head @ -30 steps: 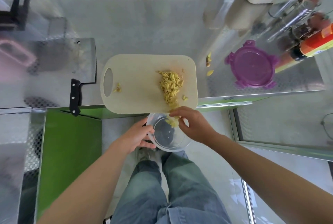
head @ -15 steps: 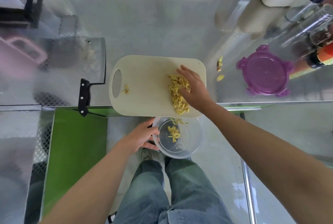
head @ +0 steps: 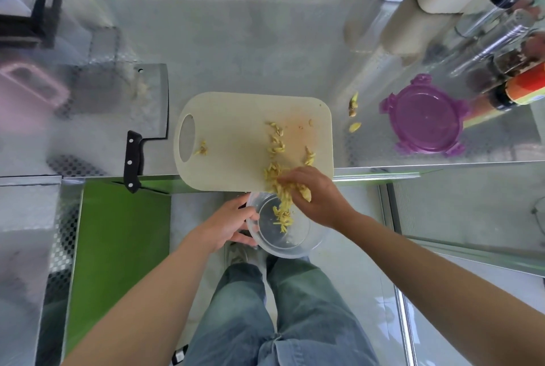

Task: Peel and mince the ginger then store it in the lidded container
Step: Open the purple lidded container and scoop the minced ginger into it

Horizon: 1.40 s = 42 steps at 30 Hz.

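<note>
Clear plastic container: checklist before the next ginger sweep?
1. Clear round plastic container below the edge of the beige cutting board, gripped by left hand: ok.
2. Right hand over the rim with yellow minced ginger: ok.
3. Board emptied: not ok, bits lie scattered on it.
4. Purple round lid free on the steel counter: ok.
5. Black-handled cleaver away from both hands: ok.
6. Ginger spilled past the container: cannot tell.

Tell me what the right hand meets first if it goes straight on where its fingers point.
Likely the yellow minced ginger strips at the near edge of the pale plastic cutting board; the right hand points left across them, height unclear.
</note>
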Available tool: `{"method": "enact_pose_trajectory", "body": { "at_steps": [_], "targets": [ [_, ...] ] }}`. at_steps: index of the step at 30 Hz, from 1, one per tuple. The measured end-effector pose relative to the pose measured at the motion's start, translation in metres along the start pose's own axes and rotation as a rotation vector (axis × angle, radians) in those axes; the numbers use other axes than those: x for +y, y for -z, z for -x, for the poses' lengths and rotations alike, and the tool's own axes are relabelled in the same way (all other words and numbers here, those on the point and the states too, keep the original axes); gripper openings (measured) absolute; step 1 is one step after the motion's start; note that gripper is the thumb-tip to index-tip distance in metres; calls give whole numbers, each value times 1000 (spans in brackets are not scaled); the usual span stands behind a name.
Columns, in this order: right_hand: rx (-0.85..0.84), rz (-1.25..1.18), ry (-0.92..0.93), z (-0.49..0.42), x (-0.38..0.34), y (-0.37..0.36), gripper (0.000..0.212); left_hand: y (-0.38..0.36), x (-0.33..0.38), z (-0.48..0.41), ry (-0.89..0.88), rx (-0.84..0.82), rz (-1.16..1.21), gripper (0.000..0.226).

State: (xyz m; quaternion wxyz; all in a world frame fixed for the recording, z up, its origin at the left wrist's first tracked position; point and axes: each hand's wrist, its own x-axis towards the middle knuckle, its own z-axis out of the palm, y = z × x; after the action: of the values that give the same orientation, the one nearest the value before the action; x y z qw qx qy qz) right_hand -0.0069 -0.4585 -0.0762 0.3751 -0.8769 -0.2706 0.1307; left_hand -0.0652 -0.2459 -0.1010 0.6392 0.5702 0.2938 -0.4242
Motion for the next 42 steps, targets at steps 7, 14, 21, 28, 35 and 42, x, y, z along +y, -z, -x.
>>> {"method": "enact_pose_trajectory", "body": {
  "at_steps": [7, 14, 21, 28, 35, 42],
  "targets": [
    [27, -96, -30, 5, -5, 3, 30, 1, 2, 2, -11, -5, 0, 53],
    [113, 48, -166, -30, 33, 17, 52, 0, 2, 2, -2, 6, 6, 59],
    [-72, -1, -4, 27, 6, -2, 46, -2, 4, 5, 9, 37, 0, 43],
    [-58, -37, 73, 25, -10, -4, 40, -4, 7, 7, 12, 51, -18, 25],
    [56, -6, -69, -52, -4, -1, 47, 2, 3, 12, 0, 23, -7, 38],
    [-62, 115, -84, -68, 1, -14, 55, 16, -4, 21, -21, 19, 26, 42]
  ]
}}
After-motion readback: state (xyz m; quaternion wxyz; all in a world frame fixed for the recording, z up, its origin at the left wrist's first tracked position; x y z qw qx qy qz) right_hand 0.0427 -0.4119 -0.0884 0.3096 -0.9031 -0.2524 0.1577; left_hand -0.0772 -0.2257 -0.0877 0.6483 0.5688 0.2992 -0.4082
